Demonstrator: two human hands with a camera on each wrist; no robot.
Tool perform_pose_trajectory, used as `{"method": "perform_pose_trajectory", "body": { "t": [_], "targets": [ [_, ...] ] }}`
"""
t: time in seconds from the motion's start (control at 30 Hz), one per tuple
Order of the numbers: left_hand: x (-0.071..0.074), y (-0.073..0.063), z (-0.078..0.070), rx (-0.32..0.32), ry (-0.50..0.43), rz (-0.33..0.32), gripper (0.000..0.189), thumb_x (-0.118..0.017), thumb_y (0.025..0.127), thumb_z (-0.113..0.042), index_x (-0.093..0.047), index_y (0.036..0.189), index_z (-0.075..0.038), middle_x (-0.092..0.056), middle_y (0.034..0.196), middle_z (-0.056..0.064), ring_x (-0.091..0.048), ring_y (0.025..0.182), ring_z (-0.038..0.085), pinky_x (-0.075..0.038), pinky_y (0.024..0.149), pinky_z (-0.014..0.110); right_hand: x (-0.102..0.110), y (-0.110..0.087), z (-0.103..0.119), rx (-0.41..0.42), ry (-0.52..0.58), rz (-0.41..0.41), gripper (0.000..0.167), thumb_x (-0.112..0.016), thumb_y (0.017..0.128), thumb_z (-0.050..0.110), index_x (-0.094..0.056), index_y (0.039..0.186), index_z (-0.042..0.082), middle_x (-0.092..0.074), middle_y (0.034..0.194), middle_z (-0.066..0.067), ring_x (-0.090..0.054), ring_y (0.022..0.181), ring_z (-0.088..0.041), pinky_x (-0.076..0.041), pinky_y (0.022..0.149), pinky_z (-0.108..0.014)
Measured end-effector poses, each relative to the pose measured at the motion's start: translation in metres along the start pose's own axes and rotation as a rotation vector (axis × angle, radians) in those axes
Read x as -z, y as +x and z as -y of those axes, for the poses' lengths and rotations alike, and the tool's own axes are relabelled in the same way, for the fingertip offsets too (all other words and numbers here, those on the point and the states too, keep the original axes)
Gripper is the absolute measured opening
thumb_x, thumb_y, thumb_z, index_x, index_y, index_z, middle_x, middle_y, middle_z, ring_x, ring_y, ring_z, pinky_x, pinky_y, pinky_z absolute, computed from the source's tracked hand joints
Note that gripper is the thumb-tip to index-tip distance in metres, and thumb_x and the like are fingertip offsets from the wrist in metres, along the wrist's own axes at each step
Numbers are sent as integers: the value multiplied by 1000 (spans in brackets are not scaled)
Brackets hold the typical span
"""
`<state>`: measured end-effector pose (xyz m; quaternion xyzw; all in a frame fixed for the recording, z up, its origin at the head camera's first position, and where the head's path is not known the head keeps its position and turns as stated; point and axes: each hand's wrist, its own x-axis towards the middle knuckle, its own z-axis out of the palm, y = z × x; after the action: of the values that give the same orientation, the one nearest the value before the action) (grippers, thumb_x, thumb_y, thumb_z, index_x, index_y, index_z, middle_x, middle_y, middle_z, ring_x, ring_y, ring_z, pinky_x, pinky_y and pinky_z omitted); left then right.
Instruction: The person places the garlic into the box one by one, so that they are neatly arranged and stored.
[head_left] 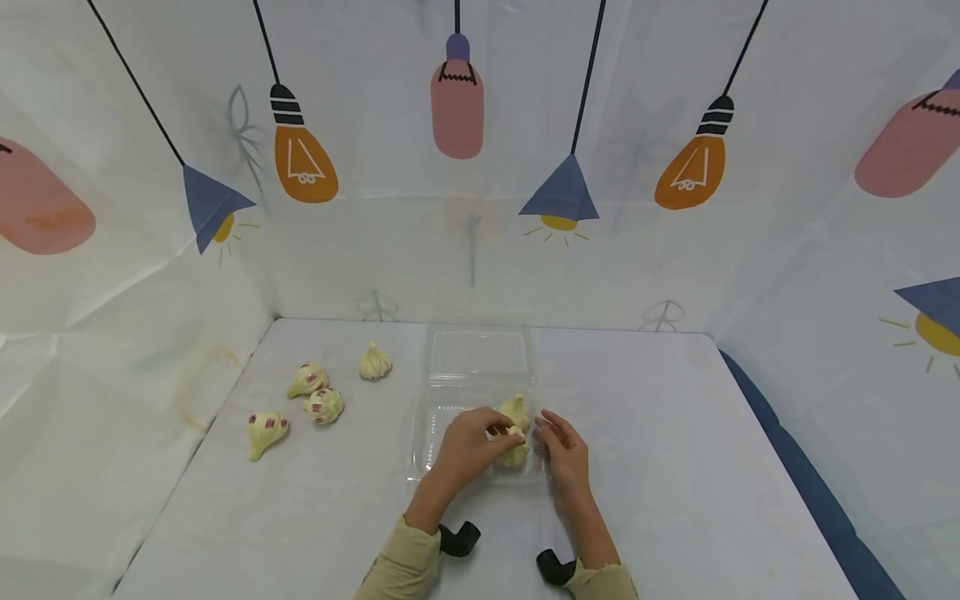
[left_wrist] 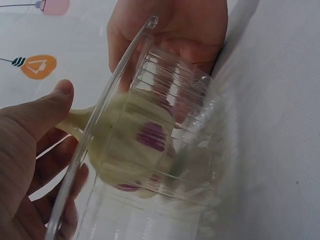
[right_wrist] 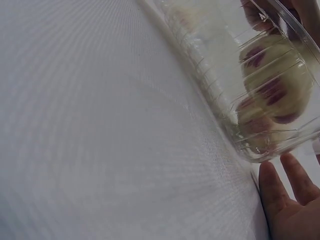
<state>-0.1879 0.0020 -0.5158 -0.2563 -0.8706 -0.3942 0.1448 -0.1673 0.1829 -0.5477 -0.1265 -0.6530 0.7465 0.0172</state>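
A clear plastic clamshell box (head_left: 442, 417) lies open on the table, its lid (head_left: 480, 354) folded back. Two garlic bulbs sit at its right side: a rear bulb (head_left: 516, 408) and a front bulb (head_left: 513, 456). My left hand (head_left: 468, 446) reaches over the box and pinches the front bulb by its stem; the left wrist view shows this purple-marked bulb (left_wrist: 130, 145) inside the clear wall. At the box's right edge is my right hand (head_left: 566, 454), fingers loosely bent, holding nothing. The right wrist view shows its fingertips (right_wrist: 268, 172) right at the box's corner.
Left of the box lie several more garlic bulbs: a pale one (head_left: 375, 363) at the back and purple-marked ones (head_left: 326, 406) nearer the left edge, one (head_left: 266, 433) apart from the others. White printed sheeting (head_left: 360, 250) walls in the table (head_left: 675, 467) behind and at the sides.
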Motion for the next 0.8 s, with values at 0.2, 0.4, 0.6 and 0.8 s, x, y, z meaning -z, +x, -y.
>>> {"method": "perform_pose_trajectory", "body": {
  "t": [0.2,0.4,0.6,0.8],
  "targets": [
    [-4,-1,0,-13,17,-1,24,-82,79,-34,-76,90,-14,-68,78,-5,-62,71,8,-49,64,21,-5,-12,19,22,-23,18,38,-55,100,8,-51,136,-5,-55,130,-24,-53,119,-36,-50,88,-30],
    [-5,-1,0,-15,26,5,25,-81,79,-35,-76,90,-13,-68,78,-6,-62,71,8,-49,63,21,-6,-15,23,10,-24,7,38,-55,100,7,-52,135,-5,-56,130,-24,-53,119,-36,-51,87,-31],
    [-5,-1,0,-13,24,10,25,-81,79,-35,-76,90,-14,-68,78,-7,-62,71,8,-49,62,21,-6,-16,25,1,-27,-3,38,-55,99,8,-52,135,-4,-57,130,-23,-53,119,-36,-51,87,-31],
    [-8,0,1,0,7,31,26,-81,79,-36,-76,91,-13,-68,80,-7,-62,72,6,-49,63,19,-5,-13,21,8,-36,-3,37,-55,100,7,-52,135,-5,-57,129,-24,-53,119,-36,-51,85,-29]
  ]
}}
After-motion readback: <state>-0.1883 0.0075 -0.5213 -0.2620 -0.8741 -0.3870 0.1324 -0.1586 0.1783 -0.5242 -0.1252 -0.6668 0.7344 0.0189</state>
